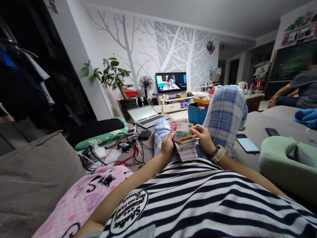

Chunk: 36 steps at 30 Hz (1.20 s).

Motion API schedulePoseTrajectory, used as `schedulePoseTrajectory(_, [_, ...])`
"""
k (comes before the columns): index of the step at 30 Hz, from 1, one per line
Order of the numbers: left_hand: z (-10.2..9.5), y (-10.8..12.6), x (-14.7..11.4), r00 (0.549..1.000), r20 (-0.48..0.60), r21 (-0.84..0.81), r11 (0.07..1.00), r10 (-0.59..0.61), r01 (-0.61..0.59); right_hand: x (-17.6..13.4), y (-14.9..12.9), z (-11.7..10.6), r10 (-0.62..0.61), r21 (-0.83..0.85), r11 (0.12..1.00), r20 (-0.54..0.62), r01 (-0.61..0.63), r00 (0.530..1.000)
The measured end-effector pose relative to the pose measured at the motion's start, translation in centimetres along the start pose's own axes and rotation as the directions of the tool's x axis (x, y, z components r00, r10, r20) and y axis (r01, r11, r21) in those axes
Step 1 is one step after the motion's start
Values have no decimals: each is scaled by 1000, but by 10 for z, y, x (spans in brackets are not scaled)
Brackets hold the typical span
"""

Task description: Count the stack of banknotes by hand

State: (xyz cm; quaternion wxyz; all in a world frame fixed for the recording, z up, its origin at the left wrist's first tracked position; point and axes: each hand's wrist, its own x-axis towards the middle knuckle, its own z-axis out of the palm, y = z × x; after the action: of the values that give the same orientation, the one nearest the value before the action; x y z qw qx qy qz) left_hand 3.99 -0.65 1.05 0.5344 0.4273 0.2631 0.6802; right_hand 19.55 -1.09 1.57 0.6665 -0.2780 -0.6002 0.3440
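Left hand (168,142): closed around the left edge of the banknotes, thumb on top.
Right hand (203,137): fingertips pinching the upper right corner of a green banknote (183,128); a beige-strapped watch (220,154) and a dark bracelet sit on the wrist.
Banknotes (187,147): a thick, layered bundle between the two hands, just in front of the striped shirt (213,191); a brownish note lies near the top. How far each hand bears the bundle's weight, I cannot tell.
Pink note (174,124): behind the green one, partly covered by it.
Legs: plaid trousers (220,115), the right knee raised higher than the left.
Left side: an open laptop (148,117), tangled cables (128,155) and a pink blanket (99,190) near the left arm.
Right side: a lit phone (247,143), a black remote (271,132) beyond it, and a green neck pillow (268,158) beside the phone.
Far wall: a switched-on television (170,82), with a fan (146,83) to its left.
Far right: another person (305,89), seated, in a grey top.
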Motion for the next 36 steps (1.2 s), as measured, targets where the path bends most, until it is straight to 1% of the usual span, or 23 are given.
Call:
schedulePoseTrajectory(4, [-3,-3,5,999,19,-14,999,-37,37,-1,-5,1,-10,26,1000,21,9,1000])
schedulePoseTrajectory(10, [-5,-4,8,999,34,-20,999,-36,37,-1,-7,2,9,42,999,27,-10,1000])
schedulePoseTrajectory(15, [-4,-3,7,998,28,-27,998,-59,60,-1,-8,2,15,44,999,19,-15,1000])
schedulePoseTrajectory(20, [-3,-2,5,997,61,-31,999,-38,39,-2,-8,2,13,59,998,12,-14,1000])
schedulePoseTrajectory(28, [0,6,-2,999,13,64,997,30,-31,-2,-7,2,15,71,997,17,-16,1000])
schedulePoseTrajectory(36, [-2,3,-1,1000,-23,71,997,15,-14,-2,-5,2,20,70,997,12,-21,1000])
